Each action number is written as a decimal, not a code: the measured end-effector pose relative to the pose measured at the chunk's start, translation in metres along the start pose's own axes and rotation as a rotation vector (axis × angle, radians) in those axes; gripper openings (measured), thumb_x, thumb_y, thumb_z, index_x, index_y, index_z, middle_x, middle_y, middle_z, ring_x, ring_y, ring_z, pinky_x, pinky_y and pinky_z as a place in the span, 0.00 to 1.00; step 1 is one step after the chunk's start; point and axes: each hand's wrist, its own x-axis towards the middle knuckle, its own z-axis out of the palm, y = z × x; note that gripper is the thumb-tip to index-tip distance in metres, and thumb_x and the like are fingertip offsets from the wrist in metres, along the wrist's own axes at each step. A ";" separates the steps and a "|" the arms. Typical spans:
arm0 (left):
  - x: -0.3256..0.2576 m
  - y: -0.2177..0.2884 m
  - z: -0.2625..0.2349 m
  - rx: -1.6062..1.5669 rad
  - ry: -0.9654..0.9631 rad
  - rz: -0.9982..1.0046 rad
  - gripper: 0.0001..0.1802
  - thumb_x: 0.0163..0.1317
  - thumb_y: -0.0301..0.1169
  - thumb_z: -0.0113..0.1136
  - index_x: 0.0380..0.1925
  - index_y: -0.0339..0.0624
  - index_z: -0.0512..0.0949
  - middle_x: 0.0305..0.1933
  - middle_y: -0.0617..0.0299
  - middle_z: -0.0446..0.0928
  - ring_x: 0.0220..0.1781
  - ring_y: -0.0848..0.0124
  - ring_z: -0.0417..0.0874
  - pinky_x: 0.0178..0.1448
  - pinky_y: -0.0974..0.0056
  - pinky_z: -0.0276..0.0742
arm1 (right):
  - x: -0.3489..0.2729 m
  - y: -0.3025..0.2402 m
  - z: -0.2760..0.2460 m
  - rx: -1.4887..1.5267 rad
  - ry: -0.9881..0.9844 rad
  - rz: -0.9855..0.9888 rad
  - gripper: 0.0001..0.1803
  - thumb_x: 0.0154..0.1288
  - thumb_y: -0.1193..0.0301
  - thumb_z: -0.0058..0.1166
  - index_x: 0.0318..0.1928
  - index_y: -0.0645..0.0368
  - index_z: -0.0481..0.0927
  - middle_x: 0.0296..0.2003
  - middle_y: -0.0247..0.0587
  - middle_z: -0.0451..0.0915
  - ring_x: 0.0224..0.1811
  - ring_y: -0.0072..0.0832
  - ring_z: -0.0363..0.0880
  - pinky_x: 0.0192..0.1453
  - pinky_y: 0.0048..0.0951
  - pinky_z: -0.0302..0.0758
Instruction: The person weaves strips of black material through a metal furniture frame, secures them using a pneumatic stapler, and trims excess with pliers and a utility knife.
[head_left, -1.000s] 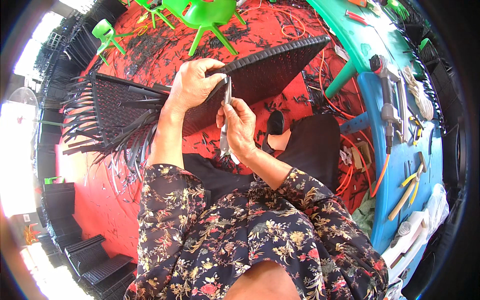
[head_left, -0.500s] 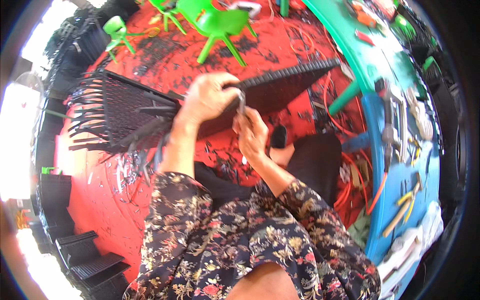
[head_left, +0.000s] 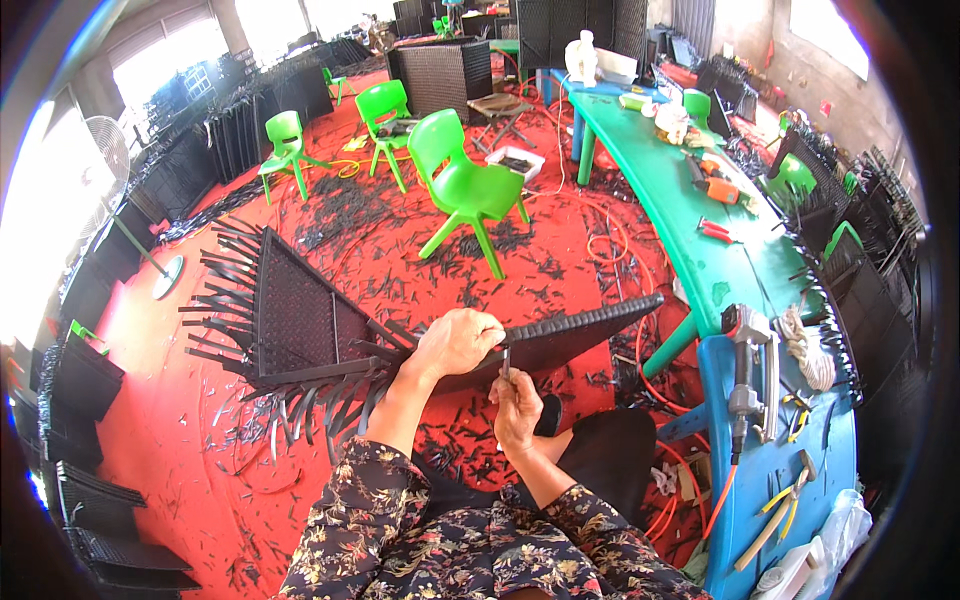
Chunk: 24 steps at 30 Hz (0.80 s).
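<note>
Right hand [head_left: 517, 408] is closed around a thin dark tool [head_left: 506, 362], tip up against the near edge of the woven panel [head_left: 300, 320]. Can't tell what kind of tool it is; most of it is buried in the fist.

Left hand [head_left: 458, 342] is clamped over that same edge, fingers curled on top, just above the tool tip. The two hands are almost touching.

The panel lies roughly flat across the lap, one end toward the green table [head_left: 700, 230], the other out over the red floor [head_left: 170, 440] with loose strand ends [head_left: 215, 300] fanning off it.

To do this step well, I'd say: keep the left hand pinning the edge right beside the tool so the weave can't flex, work the tip in along the strand rather than across it, and keep the thumb clear of the point.

Hard to read:
- the contact point itself, covered by the left fingers
- the panel underside and the lap beneath it
- whether a strand is caught on the tool

Around: green chairs [head_left: 465, 185] beyond, a nail gun [head_left: 745, 365] and hammer [head_left: 785, 505] on the blue table [head_left: 770, 470] at right, offcuts all over the floor.
</note>
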 end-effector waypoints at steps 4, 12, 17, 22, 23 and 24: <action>0.000 0.004 0.000 -0.069 -0.040 -0.049 0.11 0.57 0.34 0.58 0.35 0.39 0.82 0.26 0.49 0.79 0.30 0.58 0.82 0.38 0.59 0.75 | -0.005 -0.001 -0.003 0.158 -0.009 0.069 0.08 0.68 0.82 0.46 0.45 0.64 0.75 0.29 0.31 0.71 0.26 0.17 0.67 0.31 0.19 0.67; 0.001 0.002 0.003 -0.155 -0.095 -0.085 0.12 0.56 0.32 0.57 0.35 0.36 0.81 0.24 0.52 0.79 0.29 0.66 0.81 0.38 0.61 0.74 | -0.013 -0.008 -0.001 0.262 0.001 0.147 0.08 0.68 0.81 0.48 0.46 0.64 0.75 0.27 0.32 0.72 0.25 0.18 0.67 0.31 0.20 0.66; 0.001 0.001 0.002 -0.194 -0.139 -0.079 0.12 0.56 0.32 0.57 0.35 0.35 0.81 0.24 0.54 0.79 0.28 0.70 0.80 0.37 0.63 0.74 | -0.010 0.004 -0.015 0.098 0.009 0.049 0.08 0.65 0.86 0.47 0.41 0.62 0.74 0.34 0.31 0.71 0.30 0.17 0.65 0.33 0.19 0.67; 0.007 -0.010 0.008 -0.227 -0.137 -0.001 0.11 0.55 0.30 0.59 0.34 0.34 0.81 0.23 0.56 0.79 0.27 0.73 0.79 0.37 0.64 0.74 | -0.005 -0.006 -0.022 -0.198 0.009 0.074 0.09 0.65 0.83 0.49 0.44 0.62 0.76 0.33 0.29 0.70 0.30 0.15 0.66 0.33 0.18 0.67; 0.009 -0.010 0.011 -0.238 -0.155 -0.006 0.11 0.55 0.30 0.59 0.34 0.33 0.81 0.23 0.56 0.80 0.28 0.72 0.79 0.37 0.64 0.74 | -0.005 -0.006 -0.024 -0.040 -0.010 0.092 0.12 0.64 0.80 0.51 0.48 0.64 0.76 0.30 0.30 0.71 0.28 0.15 0.68 0.31 0.18 0.67; 0.010 -0.012 0.011 -0.250 -0.169 -0.016 0.11 0.55 0.30 0.59 0.34 0.33 0.81 0.24 0.55 0.80 0.28 0.72 0.79 0.38 0.64 0.74 | -0.006 -0.016 -0.019 0.072 0.000 0.183 0.11 0.64 0.80 0.52 0.47 0.66 0.76 0.26 0.30 0.71 0.26 0.16 0.68 0.29 0.18 0.66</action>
